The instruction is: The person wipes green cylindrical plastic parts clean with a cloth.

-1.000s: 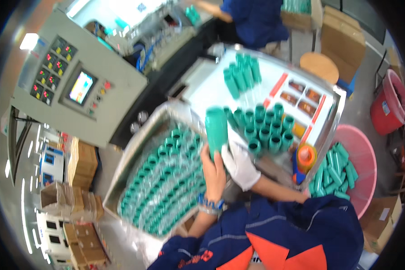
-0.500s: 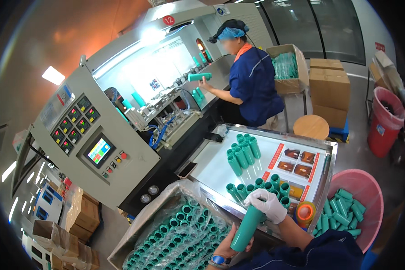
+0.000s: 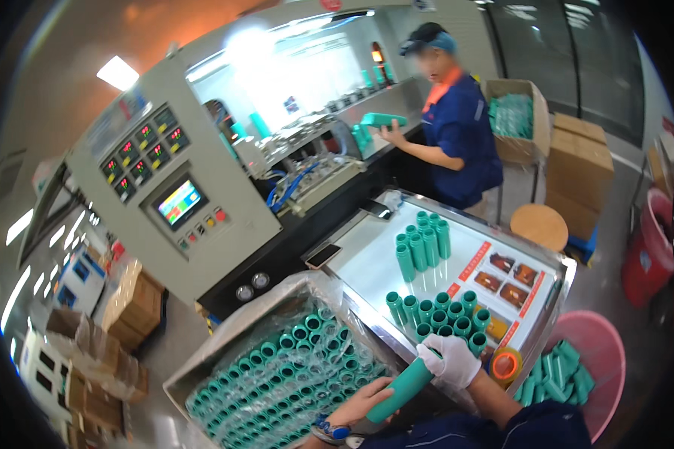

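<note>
A green plastic bottle (image 3: 401, 391) lies slanted between my two hands, over the table's near edge. My bare left hand (image 3: 365, 401), with a watch at the wrist, grips its lower end. My right hand (image 3: 452, 361), in a white glove, is closed round the upper end and hides it. Just beyond stands a group of open-necked green bottles (image 3: 442, 316) on the lit white table (image 3: 367, 273). A second group of upright bottles (image 3: 424, 243) stands farther back. Left of my hands, a lined carton (image 3: 236, 329) holds rows of green bottles under clear plastic film.
A pink bin (image 3: 614, 359) with loose green bottles stands at the right, beside a roll of orange tape (image 3: 505, 364). A phone (image 3: 323, 257) rests on the table's left edge. Beyond, a co-worker (image 3: 464, 142) holds a green bottle at a grey machine (image 3: 202, 172).
The view has swung, so the scene sits differently. The bottle in my hands has tilted nearer to level. The co-worker still holds a bottle and has turned slightly.
</note>
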Demonstrator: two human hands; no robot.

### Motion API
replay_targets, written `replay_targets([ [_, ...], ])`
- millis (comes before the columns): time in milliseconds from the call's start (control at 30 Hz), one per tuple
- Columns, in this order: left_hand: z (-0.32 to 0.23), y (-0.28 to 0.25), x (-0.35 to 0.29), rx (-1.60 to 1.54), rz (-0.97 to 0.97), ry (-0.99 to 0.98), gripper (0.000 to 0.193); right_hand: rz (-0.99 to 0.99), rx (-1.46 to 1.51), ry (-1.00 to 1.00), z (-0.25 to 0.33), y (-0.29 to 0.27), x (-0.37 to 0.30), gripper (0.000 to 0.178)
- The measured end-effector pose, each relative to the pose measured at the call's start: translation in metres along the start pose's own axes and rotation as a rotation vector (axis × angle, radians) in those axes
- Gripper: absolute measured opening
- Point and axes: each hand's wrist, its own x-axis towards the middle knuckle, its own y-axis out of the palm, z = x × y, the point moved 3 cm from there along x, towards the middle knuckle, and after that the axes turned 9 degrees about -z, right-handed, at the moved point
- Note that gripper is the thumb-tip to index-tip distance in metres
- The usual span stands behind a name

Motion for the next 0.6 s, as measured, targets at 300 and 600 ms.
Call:
replay_targets([
  [300, -0.034, 0.015, -0.021, 1.094, -0.491, 0.433, 0.073, -0.110, -0.166, 0.200, -0.043, 0.026, -0.009, 0.028],
  [600, -0.020, 0.004, -0.005, 0.278, -0.283, 0.451, 0.062, -0.290, 0.177, 0.220, -0.022, 0.000, -0.014, 0.016],
])
